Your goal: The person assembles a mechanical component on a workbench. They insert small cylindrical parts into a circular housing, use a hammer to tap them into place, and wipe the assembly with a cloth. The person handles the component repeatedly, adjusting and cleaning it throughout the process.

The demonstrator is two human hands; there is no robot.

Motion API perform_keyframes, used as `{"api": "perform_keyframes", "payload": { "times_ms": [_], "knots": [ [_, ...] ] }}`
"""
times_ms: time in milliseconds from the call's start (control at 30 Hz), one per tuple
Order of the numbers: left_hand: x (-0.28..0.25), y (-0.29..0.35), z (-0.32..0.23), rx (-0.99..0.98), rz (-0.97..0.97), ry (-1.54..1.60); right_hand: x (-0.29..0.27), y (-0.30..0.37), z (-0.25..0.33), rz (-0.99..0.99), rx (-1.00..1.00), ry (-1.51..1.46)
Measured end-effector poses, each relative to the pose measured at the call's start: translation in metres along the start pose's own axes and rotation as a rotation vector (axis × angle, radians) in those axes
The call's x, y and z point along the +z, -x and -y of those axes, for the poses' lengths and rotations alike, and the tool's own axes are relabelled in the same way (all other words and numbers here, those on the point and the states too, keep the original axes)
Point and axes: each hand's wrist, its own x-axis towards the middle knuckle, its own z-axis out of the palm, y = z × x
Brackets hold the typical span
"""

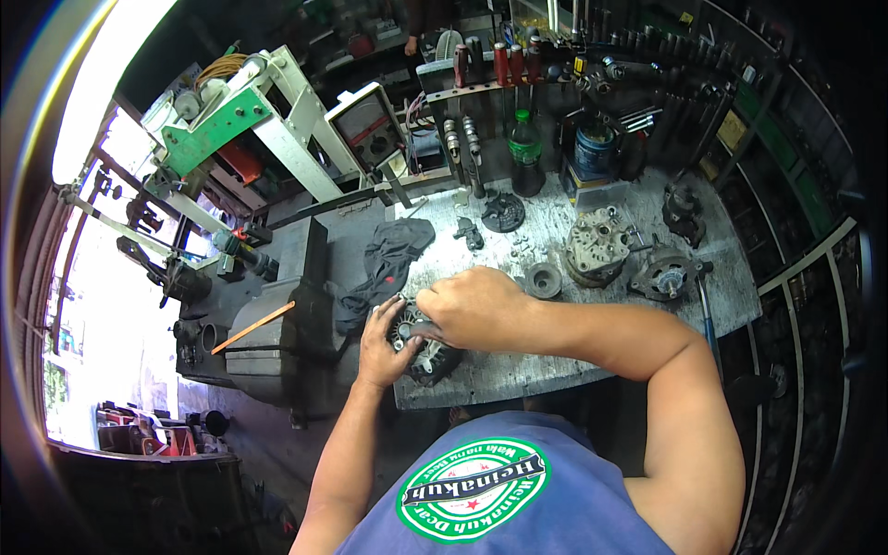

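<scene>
An alternator housing (429,367), round and dark with metal fins, lies near the front left of the workbench (518,368). My left hand (380,350) holds its left side, with fingers along the far rim and the thumb on top. Over the housing, my right hand (474,308) is closed in a fist, knuckles up. Whatever it grips is hidden, though a dark edge shows below the fingers. Beyond the right forearm sit a round metal pulley (543,280) and a larger silvery alternator body (598,244). A crumpled dark rag (396,252) lies just past my left hand.
At the right are a bracket with a shaft (668,277) and a blue-handled tool (709,326). Behind stand a green bottle (524,153), a blue can (595,146) and a tool rack (518,85). Left is a grey metal block (277,319) carrying a wooden strip (253,327).
</scene>
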Motion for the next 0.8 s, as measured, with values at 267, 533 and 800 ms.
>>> {"api": "perform_keyframes", "payload": {
  "times_ms": [267,533,800],
  "knots": [
    [0.002,0.001,0.001,0.000,-0.009,0.012,0.006,0.004,-0.004,-0.056,-0.185,-0.154],
    [-0.009,-0.008,0.016,0.016,0.132,-0.025,0.036,-0.030,-0.016,-0.154,-0.436,-0.493],
    [-0.004,0.004,0.013,0.037,0.072,-0.088,0.119,-0.025,0.007,-0.834,-0.160,-0.853]
  ]
}}
